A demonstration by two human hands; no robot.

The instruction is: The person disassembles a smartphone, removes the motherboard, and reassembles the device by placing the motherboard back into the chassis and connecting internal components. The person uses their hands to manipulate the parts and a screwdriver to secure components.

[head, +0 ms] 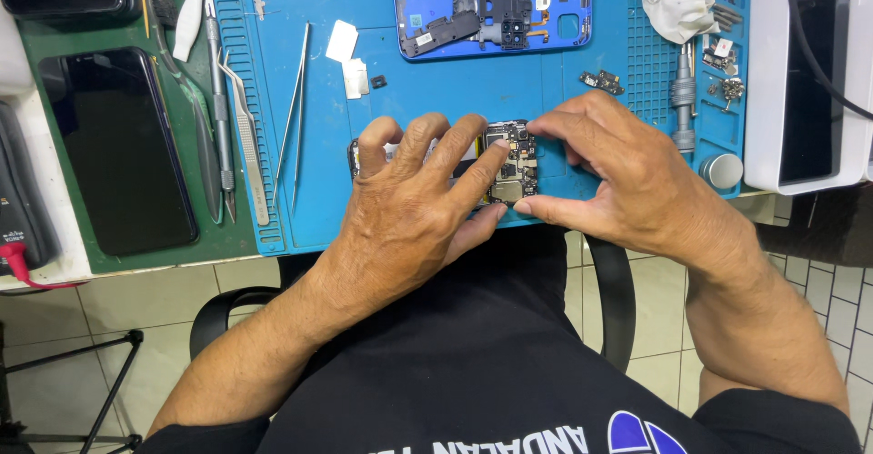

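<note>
Opened dark smartphone with exposed circuit board (511, 158) lies flat on the blue ribbed rubber work mat (436, 90), at the mat's near edge, directly in front of the person. Long axis runs left to right; most of the body is hidden under the left hand.

Left hand (414, 204): fingers spread and curved, pressing down over the phone's left and middle part, fingertips reaching the board. Pinning it, not lifting.

Right hand (627, 176): comes in from the right, thumb at the phone's near right corner, forefinger at the far right corner, so the board end sits pinched between them (whether anything small is held in the fingertips, cannot tell).

The exposed board end lies between the two hands, touching both; right hand's fingertips closer to it.

Well apart, farther up the mat: blue plastic phone frame (491, 4), steel tweezers (296, 113), crumpled white cloth (677, 8).
</note>
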